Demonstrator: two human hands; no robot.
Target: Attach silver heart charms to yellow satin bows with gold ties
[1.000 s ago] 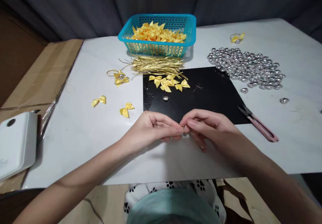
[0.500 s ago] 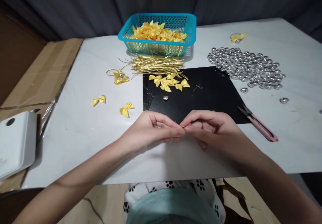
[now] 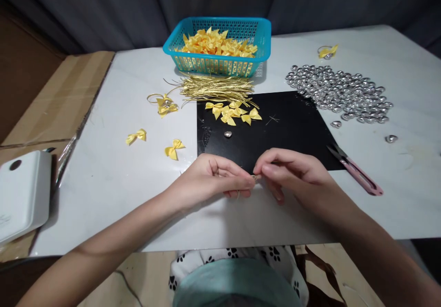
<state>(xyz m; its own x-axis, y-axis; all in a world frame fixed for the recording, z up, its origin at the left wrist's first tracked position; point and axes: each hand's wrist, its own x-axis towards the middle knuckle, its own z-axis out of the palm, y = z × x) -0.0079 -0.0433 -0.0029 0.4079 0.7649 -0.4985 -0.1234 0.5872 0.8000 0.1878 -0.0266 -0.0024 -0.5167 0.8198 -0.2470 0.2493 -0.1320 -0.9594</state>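
In front of the black mat's near edge, my left hand (image 3: 220,178) is closed in a pinch on a thin gold cord (image 3: 255,177). A small loop of it shows at the fingertips, and a bit hangs below them. My right hand (image 3: 289,171) is closed too, its thumb and index finger at the other side of that loop. Much of the cord is hidden by my fingers. Beyond my hands, a silver heart bead (image 3: 228,134) and several yellow ribbon bows (image 3: 229,114) lie on the black mat (image 3: 289,127).
A teal basket (image 3: 217,59) of yellow bows stands at the back, behind a bundle of gold cords (image 3: 217,88). Silver heart beads (image 3: 341,93) are heaped at right, near pink thread snips (image 3: 358,171). A bow with cord and bead (image 3: 166,105) lies left. A white device (image 3: 24,196) sits far left.
My right fingertips have drawn slightly right, away from my left ones, and the thumb has shifted back. More of the gold loop shows between the hands. My left hand stays nearly in place.
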